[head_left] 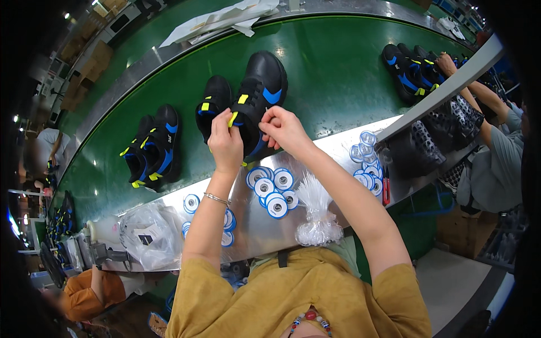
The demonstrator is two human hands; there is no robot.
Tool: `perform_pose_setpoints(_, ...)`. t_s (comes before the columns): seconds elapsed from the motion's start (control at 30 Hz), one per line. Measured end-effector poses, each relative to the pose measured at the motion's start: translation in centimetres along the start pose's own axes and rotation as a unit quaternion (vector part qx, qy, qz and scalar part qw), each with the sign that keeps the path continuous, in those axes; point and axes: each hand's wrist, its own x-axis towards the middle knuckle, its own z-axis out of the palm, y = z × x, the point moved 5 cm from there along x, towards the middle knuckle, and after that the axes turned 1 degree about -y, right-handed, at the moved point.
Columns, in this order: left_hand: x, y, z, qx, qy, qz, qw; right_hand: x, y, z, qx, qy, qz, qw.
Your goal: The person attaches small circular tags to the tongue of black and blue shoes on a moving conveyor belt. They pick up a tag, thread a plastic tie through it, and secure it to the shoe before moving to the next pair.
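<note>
A black shoe [264, 76] with blue and yellow trim stands on the green belt, toe pointing away from me. At its collar, my left hand [226, 143] pinches the yellow-tipped tongue. My right hand [286, 130] is closed at the shoe's right side, its fingertips pressed together; whatever they hold is too small to make out. The matching shoe [217, 93] stands close on the left, partly behind my left hand. Below my hands, round white-and-blue tags [276, 206] lie in a loose pile on the metal ledge, beside a bundle of clear plastic strands [316, 208].
Another shoe pair [163, 143] stands at the left on the belt [332, 62]. More tags [369, 163], a red-handled tool [386, 188] and a clear plastic bag [149, 236] lie along the ledge. At right, a co-worker's hand [447, 65] touches shoes beyond a slanting metal bar [445, 84].
</note>
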Motion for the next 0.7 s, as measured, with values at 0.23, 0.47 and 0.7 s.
perform_pose_setpoints(0.23,1.2,-0.5,1.1,0.045,-0.039,-0.026,0.998,-1.3,0.3,-1.7,-0.072,0.012,0.0,0.997)
perform_pose_setpoints(0.47,0.5,-0.7,-3.0,-0.04,-0.116,-0.108,0.987,-5.9,-0.6,-4.6,-0.097,0.008,0.019,0.995)
perform_pose_setpoints(0.7,-10.0,0.6,-9.4,-0.053,-0.244,-0.229,0.941,-8.9,-0.7,-2.4,-0.077,-0.05,-0.003,0.996)
